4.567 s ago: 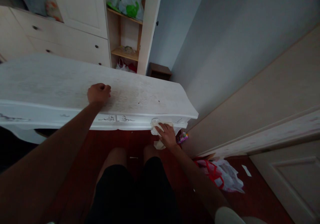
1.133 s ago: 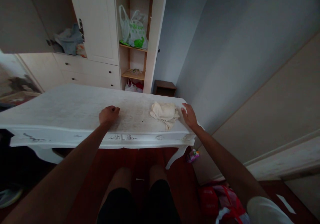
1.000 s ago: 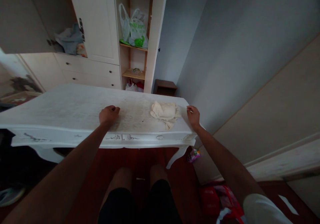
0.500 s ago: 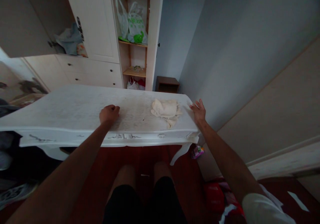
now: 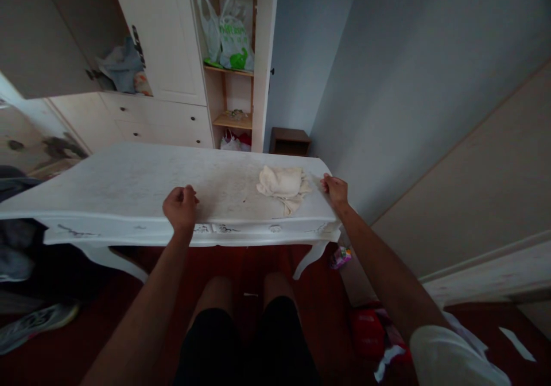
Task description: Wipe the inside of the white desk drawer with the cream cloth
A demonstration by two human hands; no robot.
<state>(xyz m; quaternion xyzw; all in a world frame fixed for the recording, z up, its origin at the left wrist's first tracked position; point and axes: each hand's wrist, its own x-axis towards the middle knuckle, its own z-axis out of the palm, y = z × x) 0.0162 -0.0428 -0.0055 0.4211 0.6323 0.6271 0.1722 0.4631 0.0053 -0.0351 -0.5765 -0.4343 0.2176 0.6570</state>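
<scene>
Two hands in the head view, both bare, both at the white desk (image 5: 133, 170). Left hand (image 5: 179, 207): grip narrow, fingers curled into a loose fist, over the front part of the desktop, left of center; contact with the surface, can't tell. Right hand (image 5: 336, 189): grip also narrow, fingers bent in, at the desk's right end; can't tell whether it touches the edge. Cream cloth (image 5: 282, 182) lies bunched on the right half of the desktop, between the hands, nearer the right one and apart from both; one corner trails toward the front edge. Greyish marks on the desktop, plus a small dark speck (image 5: 244, 201) left of the cloth. Carved ornaments on the front, curved legs. Behind the desk: white cabinet (image 5: 177, 47), one narrow bay open, plastic bags (image 5: 235, 44) with green print on its upper shelf; bluish fabric (image 5: 123, 67) in the bay to the left. Low brown box (image 5: 290, 140) near the wall, past the desk's far edge. On the dark red floor (image 5: 318, 305): pink-purple carton (image 5: 341, 257) by the right leg, red bag (image 5: 367, 331) below the right forearm, shoe (image 5: 38, 324) at far left.
</scene>
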